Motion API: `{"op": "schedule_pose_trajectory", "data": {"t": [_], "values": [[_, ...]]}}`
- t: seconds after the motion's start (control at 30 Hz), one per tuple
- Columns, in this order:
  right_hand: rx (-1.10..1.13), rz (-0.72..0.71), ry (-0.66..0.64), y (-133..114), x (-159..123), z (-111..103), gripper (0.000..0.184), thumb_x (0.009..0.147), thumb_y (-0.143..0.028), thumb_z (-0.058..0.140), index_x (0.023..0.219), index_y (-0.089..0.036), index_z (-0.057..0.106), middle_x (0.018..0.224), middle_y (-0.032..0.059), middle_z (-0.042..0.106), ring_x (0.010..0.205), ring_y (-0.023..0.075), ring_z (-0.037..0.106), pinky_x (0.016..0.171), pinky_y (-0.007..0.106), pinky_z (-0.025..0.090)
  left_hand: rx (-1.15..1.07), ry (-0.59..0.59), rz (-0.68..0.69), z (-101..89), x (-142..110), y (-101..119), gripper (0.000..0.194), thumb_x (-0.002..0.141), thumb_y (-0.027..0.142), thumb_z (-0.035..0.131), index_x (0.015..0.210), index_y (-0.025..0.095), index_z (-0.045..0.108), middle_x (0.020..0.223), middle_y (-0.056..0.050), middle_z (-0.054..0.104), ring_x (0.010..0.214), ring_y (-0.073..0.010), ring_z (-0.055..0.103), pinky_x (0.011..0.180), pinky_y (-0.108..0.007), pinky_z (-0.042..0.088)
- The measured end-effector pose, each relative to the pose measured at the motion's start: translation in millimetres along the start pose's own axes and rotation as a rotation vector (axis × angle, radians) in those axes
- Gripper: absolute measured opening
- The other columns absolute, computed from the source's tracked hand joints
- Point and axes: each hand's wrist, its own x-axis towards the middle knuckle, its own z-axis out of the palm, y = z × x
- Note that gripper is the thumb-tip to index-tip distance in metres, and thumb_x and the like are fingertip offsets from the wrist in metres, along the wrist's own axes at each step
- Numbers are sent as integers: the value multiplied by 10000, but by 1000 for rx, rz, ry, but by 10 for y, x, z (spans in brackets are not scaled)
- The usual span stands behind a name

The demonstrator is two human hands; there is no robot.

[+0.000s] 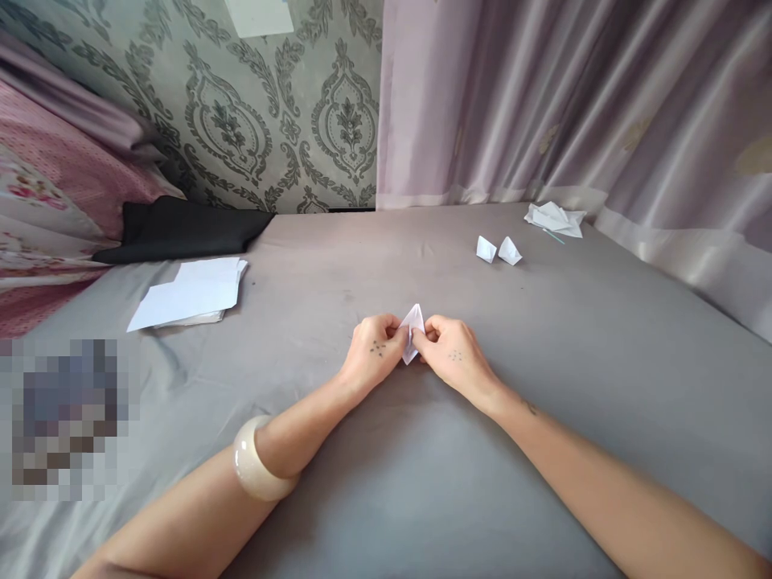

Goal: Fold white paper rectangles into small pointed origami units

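Note:
A small piece of folded white paper, shaped like a diamond, is held upright between my two hands, just above the grey sheet. My left hand pinches its left side, with the thumb pressed on the near face. On the right side, my right hand grips it the same way, its thumb close to the other one. The fingertips behind the paper are mostly hidden. Beyond my right hand, two small folded paper shapes stand side by side on the sheet.
A stack of white paper sheets lies at the left, near a black cloth. More folded white papers lie at the far right beside a thin bluish stick. Curtains and a patterned wall border the surface; a blurred patch covers the lower left.

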Motion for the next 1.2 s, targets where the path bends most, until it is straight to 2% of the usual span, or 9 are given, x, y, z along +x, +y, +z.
{"op": "schedule_pose_trajectory", "data": {"t": [0.1,0.2,0.33,0.4,0.57,0.67,0.83,1.07,1.2], "values": [[10,-21,-31,-5,-6,-14,245,836,-354,494,687,-197,608,639,15,672,565,142,582,536,250,379,-45,-43,-3,-10,46,-61,263,796,342,496,678,157,641,626,-8,612,584,-117,517,504,-206,351],[16,-42,-53,-10,-16,-20,262,846,-363,484,690,-193,610,650,13,676,568,139,577,528,247,367,-118,-83,-39,-12,86,-116,225,767,324,520,725,161,670,639,-4,619,572,-107,510,493,-194,352],[37,-47,-37,-20,-20,-14,232,841,-341,494,732,-192,635,697,16,697,620,144,600,565,247,386,-202,-66,-110,-9,101,-131,162,716,292,570,716,155,656,576,19,574,478,-75,434,435,-183,300],[54,-56,-19,-31,-18,-16,240,843,-345,495,729,-190,637,702,19,698,630,144,603,580,248,393,-206,-77,-108,-11,97,-118,180,731,313,570,712,152,647,577,13,578,477,-78,447,442,-187,323],[38,-54,2,-54,-16,-33,337,846,-385,484,576,-189,530,584,-1,632,535,121,520,509,243,344,-76,-55,-31,-22,83,-80,302,783,429,544,675,160,628,596,-4,595,530,-108,496,470,-203,342],[49,-31,3,-54,-19,-30,333,833,-382,491,561,-192,518,558,1,618,505,120,508,487,246,337,-22,-17,12,-24,68,-49,285,783,410,540,653,166,606,585,5,589,540,-111,490,483,-206,335],[42,28,-12,-47,1,-17,229,783,-354,533,632,-197,601,583,12,650,522,137,548,497,251,368,61,13,17,-31,38,-4,235,769,347,536,628,169,600,571,11,584,539,-113,486,507,-219,330],[-84,19,-32,-42,100,-28,147,735,-305,562,628,-206,584,617,15,656,578,152,563,530,257,370,254,28,-24,-25,96,-12,196,753,330,553,612,196,583,610,-19,622,575,-151,528,510,-244,336],[46,41,-85,-19,103,-62,109,752,-283,551,808,-204,602,648,-1,666,565,144,588,551,252,404,311,21,-34,-36,127,-20,204,753,343,563,610,199,581,628,-32,634,589,-160,545,506,-244,333]]}}
